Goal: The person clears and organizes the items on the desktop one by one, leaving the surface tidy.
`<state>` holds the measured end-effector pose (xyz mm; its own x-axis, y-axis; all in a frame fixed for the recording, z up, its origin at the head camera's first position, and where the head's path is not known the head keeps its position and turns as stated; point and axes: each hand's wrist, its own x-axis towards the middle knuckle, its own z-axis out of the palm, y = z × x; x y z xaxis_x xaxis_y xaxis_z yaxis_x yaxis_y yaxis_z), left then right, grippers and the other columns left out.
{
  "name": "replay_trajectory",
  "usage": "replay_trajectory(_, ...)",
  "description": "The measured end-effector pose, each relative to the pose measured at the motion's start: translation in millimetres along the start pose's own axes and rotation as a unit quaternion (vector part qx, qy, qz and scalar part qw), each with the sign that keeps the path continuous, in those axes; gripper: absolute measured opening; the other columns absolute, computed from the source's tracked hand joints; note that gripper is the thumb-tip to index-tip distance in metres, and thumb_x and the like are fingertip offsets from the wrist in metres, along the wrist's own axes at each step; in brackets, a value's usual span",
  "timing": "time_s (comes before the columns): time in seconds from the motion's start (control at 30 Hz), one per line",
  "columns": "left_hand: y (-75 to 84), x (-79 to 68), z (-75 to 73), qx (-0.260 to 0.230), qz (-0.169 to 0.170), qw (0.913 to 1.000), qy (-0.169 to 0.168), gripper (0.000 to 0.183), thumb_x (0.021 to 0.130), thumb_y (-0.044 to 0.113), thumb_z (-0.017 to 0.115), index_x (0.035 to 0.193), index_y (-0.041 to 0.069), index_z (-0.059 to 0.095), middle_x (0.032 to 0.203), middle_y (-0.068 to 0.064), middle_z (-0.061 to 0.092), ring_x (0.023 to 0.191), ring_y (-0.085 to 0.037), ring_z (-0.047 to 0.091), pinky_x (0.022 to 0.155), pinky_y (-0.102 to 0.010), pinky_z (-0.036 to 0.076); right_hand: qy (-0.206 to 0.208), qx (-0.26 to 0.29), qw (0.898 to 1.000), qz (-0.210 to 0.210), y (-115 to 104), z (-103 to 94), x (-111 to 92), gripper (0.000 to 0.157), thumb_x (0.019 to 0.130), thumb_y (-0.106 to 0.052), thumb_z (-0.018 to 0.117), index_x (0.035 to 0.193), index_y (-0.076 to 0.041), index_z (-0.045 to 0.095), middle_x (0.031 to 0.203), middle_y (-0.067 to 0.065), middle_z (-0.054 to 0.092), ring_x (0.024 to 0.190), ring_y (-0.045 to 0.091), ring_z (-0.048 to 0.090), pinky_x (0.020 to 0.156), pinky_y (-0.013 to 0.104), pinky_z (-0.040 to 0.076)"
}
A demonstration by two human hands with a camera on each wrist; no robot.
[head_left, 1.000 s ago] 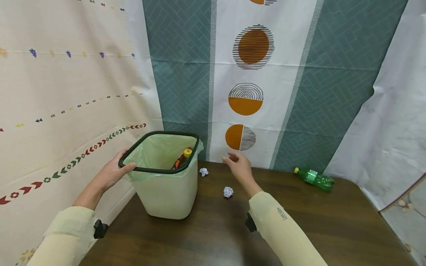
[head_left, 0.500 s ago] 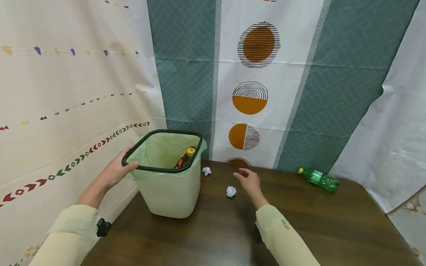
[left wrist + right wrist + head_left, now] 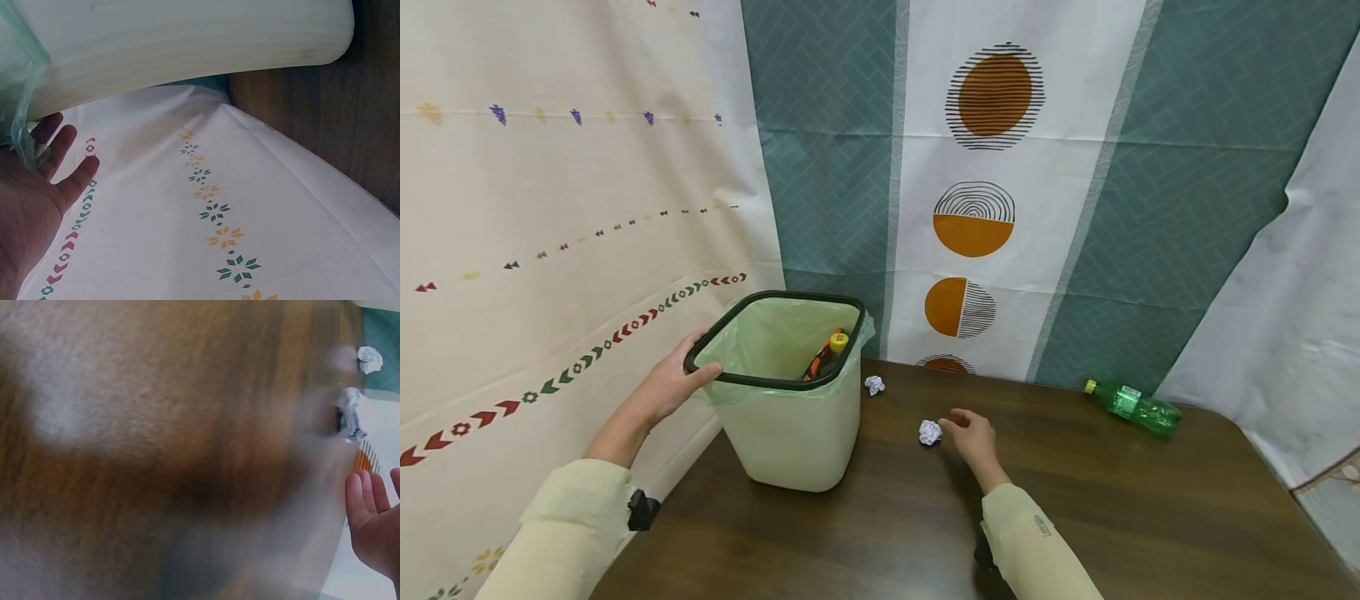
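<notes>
A pale bin [image 3: 801, 437] with a black rim and a light green liner stands at the left of the table. My left hand [image 3: 666, 385] holds its left rim, thumb over the front corner; in the left wrist view the left hand's fingers [image 3: 75, 181] lie outside along the liner. Inside the bin show a yellow-capped bottle [image 3: 837, 343] and an orange-and-black item. Beside a crumpled paper ball [image 3: 929, 432] is my right hand [image 3: 974, 442], fingers relaxed and holding nothing, fingertips close to the ball's right side. The right wrist view shows this ball [image 3: 353, 415] beyond the fingertips.
A second crumpled paper ball [image 3: 874, 385] lies farther back, by the bin's right side. Toward the back right, a green plastic bottle [image 3: 1135, 407] with a yellow cap lies on its side on the brown table [image 3: 1120, 517]. Patterned cloths [image 3: 970, 167] hang behind and at the sides.
My right hand has come down from the back of the table to the right side of the nearer paper ball. The left hand stays on the bin's rim; the head view has shifted slightly.
</notes>
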<state>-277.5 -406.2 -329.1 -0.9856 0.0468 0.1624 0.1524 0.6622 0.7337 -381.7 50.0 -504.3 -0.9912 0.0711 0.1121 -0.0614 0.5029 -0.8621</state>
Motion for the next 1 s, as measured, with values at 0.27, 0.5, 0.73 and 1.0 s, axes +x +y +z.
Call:
replay_trajectory(0.27, -1.6, 1.4, 0.3, 0.005, 0.0, 1.0, 0.004, 0.086, 0.096, 0.043, 0.053, 0.159, 0.007, 0.007, 0.153, -0.033, 0.025, 0.134, -0.052, 0.031, 0.102, -0.07, 0.027, -0.003, -0.012, 1.0, 0.006, 5.6, 5.4, 0.6, 0.041, 0.092, -0.021, 0.072, 0.123, 0.005, 0.066, 0.116, 0.021, 0.068, 0.114, 0.041, 0.057, 0.093, 0.051, 0.045)
replay_trajectory(0.5, -0.3, 0.9, 0.9, 0.005, 0.006, 1.0, 0.006, 0.086, 0.096, 0.043, 0.053, 0.159, 0.006, 0.009, 0.152, -0.032, 0.027, 0.132, -0.05, 0.033, 0.102, -0.07, 0.028, -0.005, -0.026, 1.0, -0.004, 7.0, 11.7, 4.4, 0.042, 0.09, -0.022, 0.073, 0.122, 0.005, 0.066, 0.114, 0.02, 0.069, 0.113, 0.041, 0.057, 0.093, 0.051, 0.045)
replay_trajectory(0.73, 1.9, -0.5, 0.2, 0.005, 0.0, 1.0, 0.006, 0.085, 0.096, 0.041, 0.054, 0.159, 0.008, 0.009, 0.153, -0.031, 0.027, 0.133, -0.05, 0.032, 0.102, -0.071, 0.028, -0.012, -0.023, 0.999, -0.022, 6.9, 17.6, 2.8, 0.044, 0.089, -0.026, 0.074, 0.12, 0.005, 0.067, 0.112, 0.019, 0.07, 0.11, 0.041, 0.059, 0.092, 0.049, 0.046)
replay_trajectory(1.0, 1.1, -0.3, 1.1, 0.006, -0.005, 1.0, 0.007, 0.085, 0.096, 0.041, 0.054, 0.16, 0.009, 0.008, 0.154, -0.03, 0.025, 0.134, -0.049, 0.031, 0.103, -0.07, 0.027, -0.028, -0.041, 0.997, -0.05, 7.5, 26.8, 3.5, 0.033, 0.085, -0.009, 0.073, 0.113, 0.008, 0.069, 0.107, 0.021, 0.07, 0.102, 0.039, 0.063, 0.089, 0.051, 0.047)
